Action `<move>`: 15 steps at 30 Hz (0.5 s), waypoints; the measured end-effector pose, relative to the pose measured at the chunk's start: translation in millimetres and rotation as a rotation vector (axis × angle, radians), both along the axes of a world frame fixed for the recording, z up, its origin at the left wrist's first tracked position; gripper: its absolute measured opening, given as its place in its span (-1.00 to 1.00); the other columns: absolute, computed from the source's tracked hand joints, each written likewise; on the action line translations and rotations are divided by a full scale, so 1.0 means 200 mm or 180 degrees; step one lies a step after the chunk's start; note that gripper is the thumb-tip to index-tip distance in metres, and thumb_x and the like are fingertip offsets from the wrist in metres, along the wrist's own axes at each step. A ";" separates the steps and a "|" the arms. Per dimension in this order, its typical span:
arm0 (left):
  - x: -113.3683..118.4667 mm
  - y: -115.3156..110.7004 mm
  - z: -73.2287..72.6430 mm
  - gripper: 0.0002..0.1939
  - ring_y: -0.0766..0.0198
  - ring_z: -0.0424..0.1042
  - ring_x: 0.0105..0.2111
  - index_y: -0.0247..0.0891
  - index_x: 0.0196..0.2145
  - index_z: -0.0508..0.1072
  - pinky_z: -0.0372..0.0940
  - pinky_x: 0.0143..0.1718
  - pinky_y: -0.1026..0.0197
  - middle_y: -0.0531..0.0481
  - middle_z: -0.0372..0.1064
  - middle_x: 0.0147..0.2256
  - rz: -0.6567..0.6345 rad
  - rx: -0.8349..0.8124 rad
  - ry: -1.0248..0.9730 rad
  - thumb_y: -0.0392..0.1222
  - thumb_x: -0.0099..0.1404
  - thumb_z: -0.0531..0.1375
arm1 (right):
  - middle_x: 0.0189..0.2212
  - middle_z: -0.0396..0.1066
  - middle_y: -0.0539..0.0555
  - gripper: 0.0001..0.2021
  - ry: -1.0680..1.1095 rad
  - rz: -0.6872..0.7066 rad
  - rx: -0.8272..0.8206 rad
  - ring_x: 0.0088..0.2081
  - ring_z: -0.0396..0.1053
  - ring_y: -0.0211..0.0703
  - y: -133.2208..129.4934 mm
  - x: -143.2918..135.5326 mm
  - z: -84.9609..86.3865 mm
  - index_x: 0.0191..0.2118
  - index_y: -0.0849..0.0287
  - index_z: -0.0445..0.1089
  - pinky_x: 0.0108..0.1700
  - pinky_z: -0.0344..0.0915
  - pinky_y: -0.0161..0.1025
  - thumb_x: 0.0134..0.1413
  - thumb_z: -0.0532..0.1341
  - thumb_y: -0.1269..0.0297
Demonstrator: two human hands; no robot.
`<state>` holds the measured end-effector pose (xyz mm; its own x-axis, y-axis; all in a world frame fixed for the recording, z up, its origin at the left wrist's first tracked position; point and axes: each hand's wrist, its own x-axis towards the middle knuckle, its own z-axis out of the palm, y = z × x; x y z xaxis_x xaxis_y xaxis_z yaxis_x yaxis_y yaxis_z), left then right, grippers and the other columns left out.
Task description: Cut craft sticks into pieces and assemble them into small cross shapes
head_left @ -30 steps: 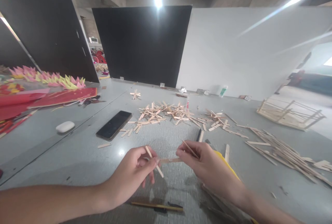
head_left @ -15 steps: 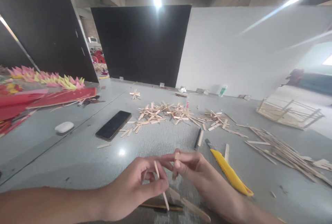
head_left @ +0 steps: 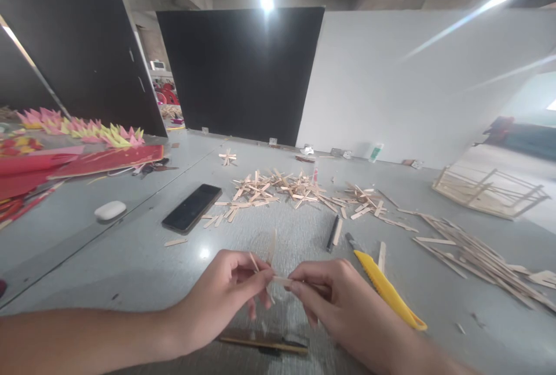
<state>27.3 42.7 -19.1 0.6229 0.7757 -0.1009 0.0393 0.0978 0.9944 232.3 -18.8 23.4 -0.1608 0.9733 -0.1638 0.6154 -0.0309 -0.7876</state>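
Observation:
Over the grey tabletop, my left hand (head_left: 232,288) pinches thin flat wooden sticks between thumb and fingers. One wooden stick (head_left: 272,243) points up past its fingertips, and a second slants across the fingers. My right hand (head_left: 336,291) is closed on a short wooden stick (head_left: 282,280) that lies crosswise and meets the left fingertips. Whether the pieces are joined I cannot tell. Below the hands lies a thin dark-and-tan stick-like tool (head_left: 264,345). To the right of my right hand is a yellow craft knife (head_left: 388,288), its tip pointing away.
Heaps of small wooden sticks (head_left: 299,187) lie ahead. Further off is a crossed stick star (head_left: 227,157). A black phone (head_left: 192,208) and white case (head_left: 110,210) sit left, a dark pen (head_left: 332,233) ahead, long strips (head_left: 478,253) and a stick frame (head_left: 490,192) right.
My right hand has turned its short stick from upright to crosswise, against my left fingertips. A stick now stands up from my left fingers. The long pieces beneath the hands no longer show.

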 end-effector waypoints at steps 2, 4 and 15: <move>0.00 0.00 0.01 -0.64 0.20 0.49 -0.43 -0.36 -0.31 0.56 0.35 -0.47 0.25 -0.04 0.46 -0.48 0.0118 -0.0070 0.0000 0.06 0.36 0.31 | -0.67 0.25 -0.09 -0.67 -0.0004 -0.0171 0.0124 -0.60 0.12 -0.30 0.01 0.01 0.01 -0.44 0.14 0.48 -0.53 0.03 -0.32 0.31 0.16 0.13; 0.00 0.00 0.01 -0.66 0.19 0.49 -0.44 -0.35 -0.33 0.56 0.35 -0.48 0.25 -0.05 0.48 -0.47 0.0169 -0.0078 0.0081 0.04 0.35 0.32 | -0.69 0.21 -0.10 -0.66 0.0055 -0.0364 0.0189 -0.61 0.09 -0.31 0.01 0.01 0.01 -0.41 0.14 0.47 -0.55 0.02 -0.32 0.33 0.14 0.08; -0.05 -0.06 0.00 -0.65 0.28 0.40 -0.52 -0.24 -0.27 0.56 0.25 -0.48 0.29 0.05 0.39 -0.53 -0.0116 0.1360 0.0956 0.00 0.52 0.09 | -0.69 0.19 -0.11 -0.70 0.0124 -0.0301 0.0164 -0.60 0.09 -0.31 -0.01 -0.02 -0.01 -0.40 0.16 0.51 -0.54 0.01 -0.33 0.28 0.17 0.15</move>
